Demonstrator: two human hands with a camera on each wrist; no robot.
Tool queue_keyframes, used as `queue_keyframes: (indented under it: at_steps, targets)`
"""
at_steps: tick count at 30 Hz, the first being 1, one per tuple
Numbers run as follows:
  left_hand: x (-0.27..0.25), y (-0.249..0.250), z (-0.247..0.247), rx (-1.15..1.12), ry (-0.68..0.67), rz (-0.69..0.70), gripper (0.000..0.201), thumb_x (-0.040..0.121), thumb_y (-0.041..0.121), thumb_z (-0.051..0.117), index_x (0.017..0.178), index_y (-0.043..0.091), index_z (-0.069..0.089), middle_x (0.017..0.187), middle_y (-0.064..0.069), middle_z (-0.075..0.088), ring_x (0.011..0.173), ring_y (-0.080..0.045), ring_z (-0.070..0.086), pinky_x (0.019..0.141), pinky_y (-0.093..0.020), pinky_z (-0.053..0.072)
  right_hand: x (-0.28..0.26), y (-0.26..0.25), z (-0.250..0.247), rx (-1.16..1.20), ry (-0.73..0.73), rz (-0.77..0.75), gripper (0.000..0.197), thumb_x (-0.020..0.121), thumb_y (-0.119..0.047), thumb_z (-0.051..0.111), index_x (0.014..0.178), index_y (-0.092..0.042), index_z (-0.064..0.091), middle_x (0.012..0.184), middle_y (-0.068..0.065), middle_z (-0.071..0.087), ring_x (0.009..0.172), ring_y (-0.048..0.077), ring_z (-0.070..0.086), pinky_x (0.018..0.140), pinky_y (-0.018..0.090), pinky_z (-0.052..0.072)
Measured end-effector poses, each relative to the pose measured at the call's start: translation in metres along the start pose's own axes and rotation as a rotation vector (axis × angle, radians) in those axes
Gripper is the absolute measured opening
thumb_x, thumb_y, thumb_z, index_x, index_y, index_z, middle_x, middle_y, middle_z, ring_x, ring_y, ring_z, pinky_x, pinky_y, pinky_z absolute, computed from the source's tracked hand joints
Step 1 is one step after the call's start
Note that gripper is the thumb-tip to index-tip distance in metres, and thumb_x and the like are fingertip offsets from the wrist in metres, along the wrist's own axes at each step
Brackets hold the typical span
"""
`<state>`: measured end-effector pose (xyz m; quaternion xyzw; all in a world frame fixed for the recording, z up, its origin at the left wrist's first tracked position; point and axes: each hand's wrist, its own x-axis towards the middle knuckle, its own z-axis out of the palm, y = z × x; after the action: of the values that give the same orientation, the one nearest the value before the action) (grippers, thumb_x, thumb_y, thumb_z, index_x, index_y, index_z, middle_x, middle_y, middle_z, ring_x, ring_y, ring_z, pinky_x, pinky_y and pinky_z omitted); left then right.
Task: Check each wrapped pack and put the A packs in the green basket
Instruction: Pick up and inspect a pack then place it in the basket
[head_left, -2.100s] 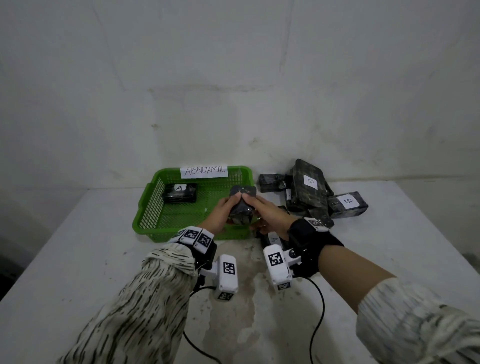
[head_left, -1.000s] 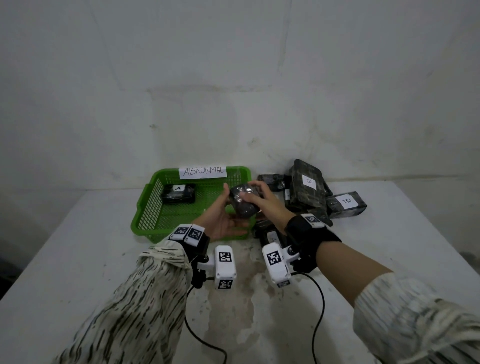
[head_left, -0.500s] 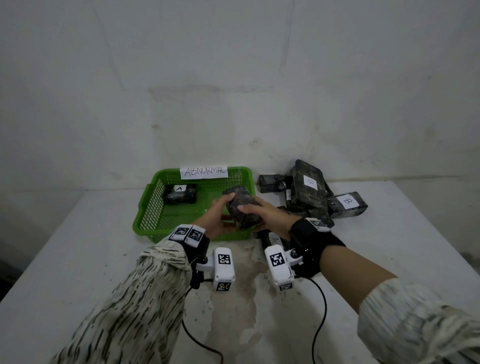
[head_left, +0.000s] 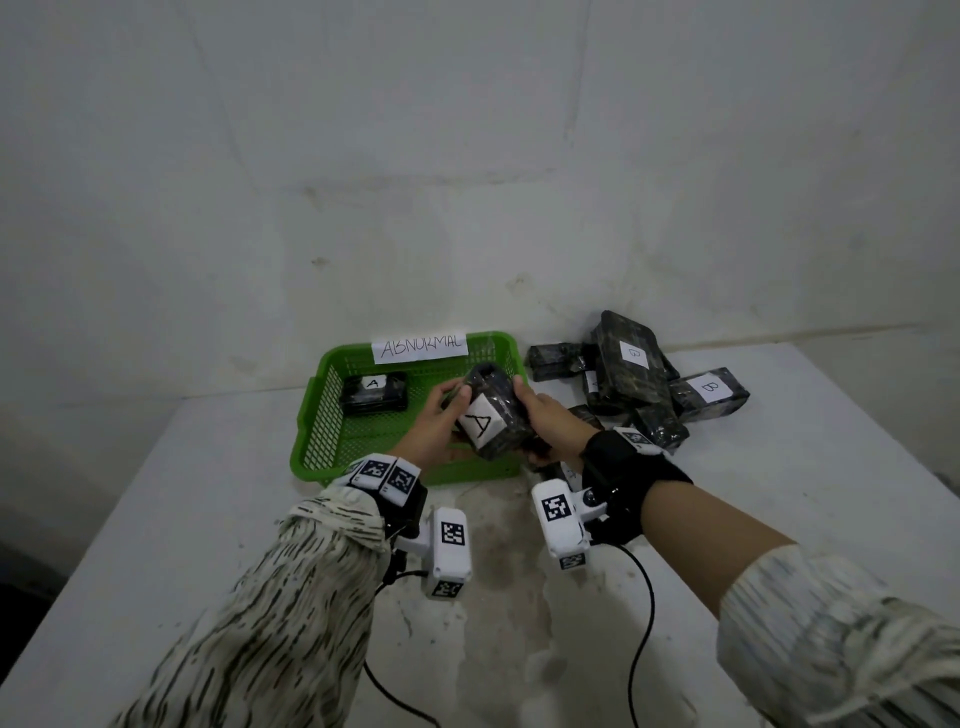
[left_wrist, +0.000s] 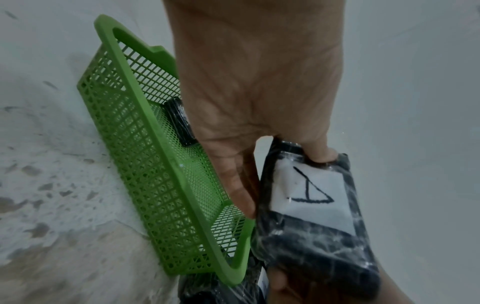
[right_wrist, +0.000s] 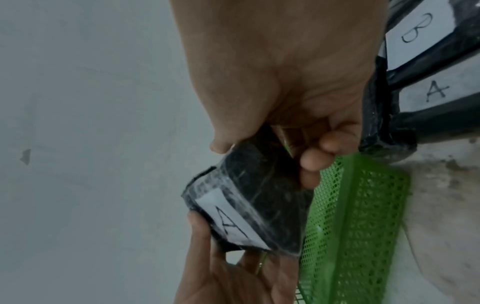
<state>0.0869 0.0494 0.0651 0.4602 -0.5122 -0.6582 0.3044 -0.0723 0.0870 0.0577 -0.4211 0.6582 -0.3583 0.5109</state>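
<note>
Both hands, left hand (head_left: 434, 423) and right hand (head_left: 550, 426), grip 1 wrapped pack (head_left: 493, 415) above the green basket (head_left: 311, 431) near right corner. Its label, hidden 0.5 s earlier, now faces up: A. Judgement: basket placement follows. Remaining packs (head_left: 631, 374) lie right.

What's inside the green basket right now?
One wrapped pack labelled A lies in the green basket, far left corner. The hands and the held pack cover the right part of the floor.
</note>
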Motion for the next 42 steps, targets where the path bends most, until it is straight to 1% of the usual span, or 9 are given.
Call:
queue_keyframes:
  at_steps: [3,6,9,13,20,24,27,34,42]
  targets:
    - [0.001,-0.001,-0.009,-0.186,0.065,-0.043,0.027,0.096,0.029,0.046,0.117,0.016,0.036,0.132,-0.019,0.045,0.105,-0.038,0.055,0.062,-0.048,0.057,0.014,0.009,0.004,0.149,0.021,-0.004,0.105,0.068,-0.088,0.038,0.131,-0.005,0.045,0.092,0.009,0.057,0.064,0.014,0.055,0.055,0.026,0.045]
    - [0.006,-0.004,-0.021,-0.259,0.113,-0.081,0.031,0.097,0.029,0.045,0.119,0.013,0.03,0.128,-0.02,0.047,0.092,-0.038,0.061,0.075,-0.051,0.052,0.007,0.0,0.016,0.215,-0.01,-0.011,0.085,0.079,-0.071,0.054,0.141,-0.017,0.034,0.123,0.011,0.049,0.094,0.022,0.053,0.063,0.029,0.042]
    - [0.006,-0.004,-0.03,-0.177,0.133,-0.119,0.032,0.098,0.032,0.044,0.118,0.013,0.03,0.125,-0.018,0.047,0.082,-0.033,0.065,0.071,-0.046,0.054,0.016,0.002,0.028,0.193,-0.038,-0.022,0.07,0.088,-0.045,0.062,0.144,-0.022,0.027,0.132,0.008,0.051,0.114,0.027,0.051,0.084,0.035,0.046]
    - [0.013,0.002,-0.041,0.249,0.157,-0.111,0.04,0.098,0.039,0.039,0.121,0.007,0.034,0.114,-0.012,0.05,0.064,-0.012,0.061,0.05,-0.026,0.05,0.041,-0.002,0.04,0.28,0.067,0.03,0.059,0.087,-0.045,0.063,0.131,-0.01,0.044,0.121,0.007,0.055,0.112,0.026,0.053,0.103,0.05,0.043]
    - [0.062,0.005,-0.097,0.806,0.304,-0.035,0.044,0.094,0.045,0.043,0.128,0.018,0.05,0.131,-0.019,0.048,0.119,-0.034,0.046,0.104,-0.04,0.037,0.091,-0.03,0.052,0.377,0.154,0.139,0.032,0.093,-0.03,0.06,0.102,0.0,0.057,0.097,0.014,0.059,0.082,0.027,0.057,0.06,0.033,0.052]
    - [0.087,0.004,-0.124,0.909,0.59,-0.099,0.046,0.088,0.04,0.055,0.129,0.02,0.049,0.135,-0.019,0.035,0.128,-0.034,0.03,0.108,-0.042,0.025,0.124,-0.039,0.066,0.278,0.198,0.186,0.035,0.092,-0.022,0.06,0.114,0.005,0.055,0.108,0.02,0.059,0.099,0.034,0.059,0.08,0.042,0.054]
    - [0.104,-0.005,-0.137,0.938,0.718,-0.172,0.061,0.086,0.039,0.059,0.139,0.018,0.039,0.147,-0.02,0.025,0.138,-0.035,0.019,0.115,-0.047,0.009,0.15,-0.041,0.08,0.138,0.242,0.219,0.067,0.089,-0.028,0.061,0.139,0.007,0.032,0.129,0.024,0.054,0.114,0.039,0.055,0.095,0.051,0.049]
    - [0.133,-0.026,-0.129,0.889,0.819,-0.267,0.08,0.088,0.039,0.058,0.15,0.014,0.014,0.157,-0.017,0.006,0.144,-0.035,0.003,0.114,-0.053,-0.005,0.203,-0.031,0.092,0.026,0.319,0.286,0.07,0.091,-0.033,0.055,0.139,-0.002,0.014,0.126,0.023,0.053,0.106,0.042,0.057,0.092,0.055,0.049]
    - [0.133,-0.031,-0.134,0.998,0.719,-0.283,0.091,0.087,0.045,0.057,0.15,0.01,0.002,0.157,-0.019,-0.004,0.144,-0.037,-0.003,0.114,-0.052,-0.004,0.222,-0.014,0.095,-0.287,0.208,0.279,0.083,0.09,-0.037,0.061,0.146,0.002,0.014,0.147,0.022,0.036,0.132,0.038,0.041,0.11,0.043,0.033]
